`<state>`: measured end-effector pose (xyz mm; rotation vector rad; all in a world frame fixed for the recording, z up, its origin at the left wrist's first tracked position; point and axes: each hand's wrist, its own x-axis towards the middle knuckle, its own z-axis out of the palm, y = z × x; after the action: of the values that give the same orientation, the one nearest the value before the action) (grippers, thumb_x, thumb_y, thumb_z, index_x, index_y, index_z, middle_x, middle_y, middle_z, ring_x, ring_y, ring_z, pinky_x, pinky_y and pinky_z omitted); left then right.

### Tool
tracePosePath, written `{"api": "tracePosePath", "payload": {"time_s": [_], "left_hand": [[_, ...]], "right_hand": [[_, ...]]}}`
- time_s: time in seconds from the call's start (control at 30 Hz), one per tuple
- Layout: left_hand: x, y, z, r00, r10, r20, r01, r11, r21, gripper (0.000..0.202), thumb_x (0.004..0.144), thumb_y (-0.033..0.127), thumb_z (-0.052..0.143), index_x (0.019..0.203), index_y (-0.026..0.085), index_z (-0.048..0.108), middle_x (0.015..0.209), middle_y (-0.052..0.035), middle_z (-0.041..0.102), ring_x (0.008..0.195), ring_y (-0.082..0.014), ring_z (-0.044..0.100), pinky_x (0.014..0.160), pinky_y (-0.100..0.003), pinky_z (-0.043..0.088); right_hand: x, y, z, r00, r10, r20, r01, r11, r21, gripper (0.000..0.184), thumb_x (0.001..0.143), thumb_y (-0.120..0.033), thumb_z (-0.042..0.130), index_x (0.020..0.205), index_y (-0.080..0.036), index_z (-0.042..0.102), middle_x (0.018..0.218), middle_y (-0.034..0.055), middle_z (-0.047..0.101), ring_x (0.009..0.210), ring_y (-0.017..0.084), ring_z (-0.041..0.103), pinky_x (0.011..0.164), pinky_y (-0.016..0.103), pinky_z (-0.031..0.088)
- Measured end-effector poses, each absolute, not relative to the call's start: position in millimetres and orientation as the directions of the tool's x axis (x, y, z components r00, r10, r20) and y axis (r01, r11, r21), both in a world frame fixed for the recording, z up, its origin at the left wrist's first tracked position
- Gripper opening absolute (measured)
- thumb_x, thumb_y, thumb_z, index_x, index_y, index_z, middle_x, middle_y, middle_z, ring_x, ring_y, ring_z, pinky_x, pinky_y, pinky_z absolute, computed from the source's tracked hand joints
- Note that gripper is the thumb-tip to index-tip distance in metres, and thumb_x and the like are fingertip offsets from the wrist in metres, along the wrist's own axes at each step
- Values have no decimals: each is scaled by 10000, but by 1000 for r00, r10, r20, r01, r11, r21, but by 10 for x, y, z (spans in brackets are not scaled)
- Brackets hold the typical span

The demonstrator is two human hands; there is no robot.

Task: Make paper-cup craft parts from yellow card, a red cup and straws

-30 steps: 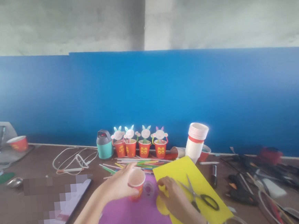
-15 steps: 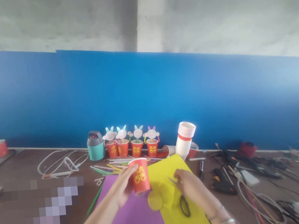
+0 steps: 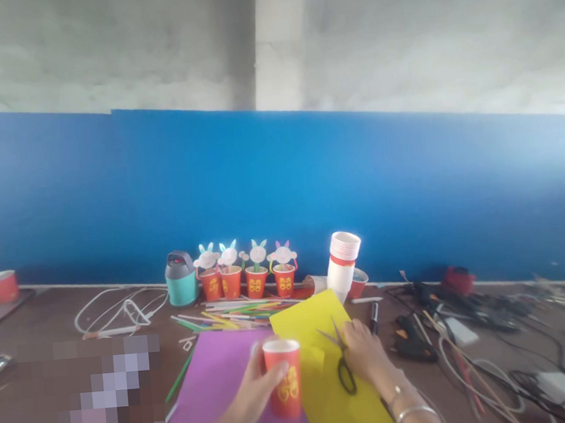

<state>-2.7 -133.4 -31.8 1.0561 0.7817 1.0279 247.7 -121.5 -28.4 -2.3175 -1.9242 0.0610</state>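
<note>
My left hand [image 3: 260, 389] is wrapped round a red paper cup [image 3: 287, 387] with gold characters, held upright over the purple sheet [image 3: 216, 366] near its edge with the yellow sheet [image 3: 295, 318]. The thumb lies across the cup's front. My right hand [image 3: 364, 348] is closed on black-handled scissors [image 3: 344, 363] above the yellow sheet. Their blades stand apart, pointing away and to the left; one handle loop shows, the other is hidden by the hand.
Several red cups with paper bunny figures [image 3: 257, 282] line the back, between a teal container [image 3: 181, 288] and stacked white cups [image 3: 342, 269]. Coloured sticks [image 3: 241, 312] lie before them. A black glue gun [image 3: 414, 341] and tangled cables [image 3: 542, 347] are at right.
My left hand has brought the cup nearer to me and slightly right. The scissors' blades have spread apart in my right hand. A yellow paper circle seen earlier is no longer visible.
</note>
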Motion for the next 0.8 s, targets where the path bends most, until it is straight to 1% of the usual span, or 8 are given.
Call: {"api": "tracePosePath", "payload": {"time_s": [0.1, 0.2, 0.37, 0.53, 0.63, 0.7, 0.73, 0.8], "left_hand": [[-25, -1392, -388, 382, 924, 22, -310, 105, 945, 590, 627, 517, 770, 1100, 211, 595, 1118, -106, 669, 1087, -322, 595, 915, -424, 482], [-18, -1393, -436, 312, 948, 61, -327, 47, 944, 615, 626, 541, 758, 1120, 213, 594, 1124, -109, 668, 1099, -325, 586, 934, -422, 471], [-66, -1319, -528, 276, 961, 0, -248, 71, 966, 651, 626, 574, 737, 1146, 210, 589, 1175, -113, 654, 1137, -323, 564, 926, -400, 480], [-54, -1301, -633, 175, 976, 129, -184, -96, 978, 607, 675, 547, 706, 1152, 195, 576, 1159, -117, 655, 1095, -308, 586, 937, -398, 470], [-43, -1318, -638, 150, 977, 150, -133, -130, 983, 559, 698, 524, 692, 1130, 188, 582, 1111, -118, 671, 1047, -304, 608, 921, -405, 479], [-52, -1324, -628, 161, 978, 133, -109, -116, 987, 559, 697, 520, 693, 1131, 186, 581, 1093, -121, 677, 1034, -310, 615, 900, -413, 493], [-60, -1325, -623, 165, 978, 131, -101, -115, 988, 560, 697, 518, 693, 1134, 187, 580, 1089, -120, 679, 1034, -312, 615, 897, -415, 495], [-77, -1324, -621, 167, 976, 142, -92, -128, 988, 556, 702, 509, 693, 1144, 193, 573, 1099, -115, 675, 1042, -310, 609, 902, -418, 492]], "right_hand": [[2512, -1208, -287, 195, 975, 110, 972, -177, -153, 234, 776, -32, 401, 860, -158, 580, 1074, 142, 551, 1026, 288, 511, 775, 357, 352], [2499, -1212, -302, 163, 976, 141, 971, -133, -198, 220, 732, -22, 432, 817, -172, 570, 1007, 87, 569, 982, 227, 526, 772, 301, 349], [2345, -1212, -318, 91, 976, 199, 976, -47, -212, 228, 749, -13, 429, 786, -181, 578, 961, 58, 595, 939, 192, 528, 799, 271, 343], [2104, -1215, -411, 24, 966, 259, 984, 23, -179, 351, 743, 53, 389, 927, -161, 597, 1028, 98, 616, 948, 212, 530, 846, 293, 358], [2089, -1222, -413, -4, 957, 291, 980, 62, -191, 442, 684, 61, 404, 1006, -161, 611, 1176, 107, 600, 1082, 213, 518, 920, 292, 366], [2231, -1231, -330, 81, 956, 283, 973, -14, -232, 456, 685, 17, 437, 1043, -193, 625, 1241, 69, 591, 1158, 190, 505, 955, 266, 367], [2358, -1241, -266, 193, 943, 272, 960, -124, -250, 417, 722, -34, 458, 1050, -222, 634, 1223, 40, 610, 1144, 173, 526, 951, 244, 378], [2709, -1275, -123, 371, 885, 281, 917, -301, -261, 350, 821, -112, 396, 1057, -176, 646, 1139, 102, 651, 1077, 209, 580, 904, 290, 422]]}}
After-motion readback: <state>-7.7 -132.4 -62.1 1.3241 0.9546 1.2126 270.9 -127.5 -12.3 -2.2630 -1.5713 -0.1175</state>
